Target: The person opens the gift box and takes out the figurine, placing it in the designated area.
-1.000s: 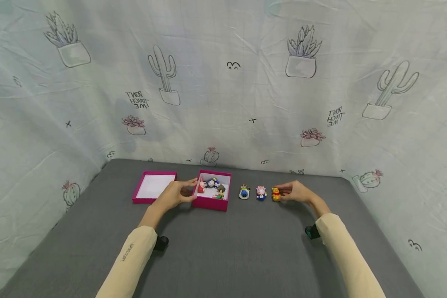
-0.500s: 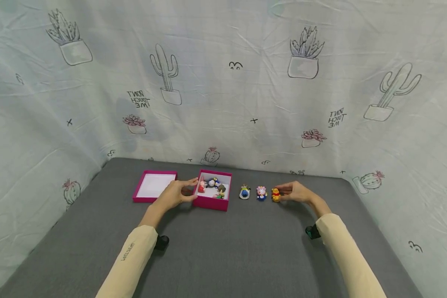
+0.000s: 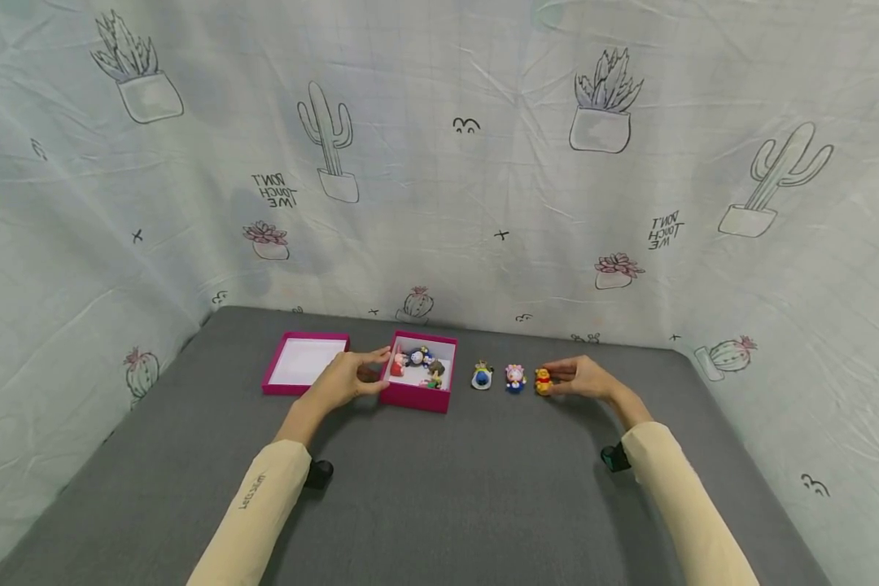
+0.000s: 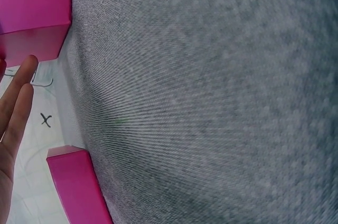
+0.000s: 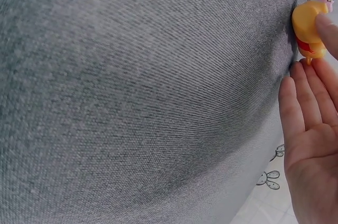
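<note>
My right hand [image 3: 582, 378] pinches a small yellow bear figurine [image 3: 544, 381] in a red shirt, which stands on the grey table. In the right wrist view the thumb lies against the bear's lower part, and straight fingertips [image 5: 311, 64] meet its head. At the left wall of an uncovered magenta box [image 3: 413, 397], my left hand [image 3: 340, 381] rests with its fingers and thumb spread along the side. Straight fingers [image 4: 20, 108] of that hand show in the left wrist view, right at the box's side. Inside the box lie several small figurines, including a red-and-pink one [image 3: 398, 365].
Left of the box lies its magenta lid [image 3: 303, 362], white inside up. Between box and bear stand a pink-and-blue figurine [image 3: 514, 378] and a blue-and-white one [image 3: 482, 376] in a row. A patterned curtain [image 3: 439, 163] rises behind the grey table [image 3: 454, 488].
The head view has shifted slightly. Both hands, the box and the figurines keep their places.
</note>
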Available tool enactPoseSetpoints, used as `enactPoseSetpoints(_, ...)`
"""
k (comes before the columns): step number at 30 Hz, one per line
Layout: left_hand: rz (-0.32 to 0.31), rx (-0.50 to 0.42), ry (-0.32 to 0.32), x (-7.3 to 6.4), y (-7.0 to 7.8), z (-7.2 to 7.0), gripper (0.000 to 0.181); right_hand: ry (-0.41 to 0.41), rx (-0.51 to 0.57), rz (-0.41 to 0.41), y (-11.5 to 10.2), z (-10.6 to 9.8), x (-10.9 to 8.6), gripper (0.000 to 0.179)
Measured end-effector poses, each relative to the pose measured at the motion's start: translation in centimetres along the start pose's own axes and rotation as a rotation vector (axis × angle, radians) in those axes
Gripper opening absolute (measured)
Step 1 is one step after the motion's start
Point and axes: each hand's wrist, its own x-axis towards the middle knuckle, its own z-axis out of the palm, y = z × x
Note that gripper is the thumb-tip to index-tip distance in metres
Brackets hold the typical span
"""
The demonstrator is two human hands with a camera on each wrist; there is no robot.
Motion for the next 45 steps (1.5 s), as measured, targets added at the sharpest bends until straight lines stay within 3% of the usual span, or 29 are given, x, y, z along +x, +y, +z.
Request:
enactPoseSetpoints(15, 0.014, -0.002, 0.003, -0.1, 0.1, 0.0, 0.060, 0.136, -0.025, 0.036, 0.2, 1.0, -0.3, 0.054)
enactPoseSetpoints(37, 0.013, -0.025, 0.001, -0.1, 0.2, 0.0, 0.060, 0.165, -0.066, 0.028, 0.0, 1.2, -0.3, 0.053)
enactPoseSetpoints(45, 0.031, -0.041, 0.004, -0.1, 0.0, 0.2, 0.060, 0.128, -0.055, 0.009, -0.1, 0.9, -0.5, 0.056)
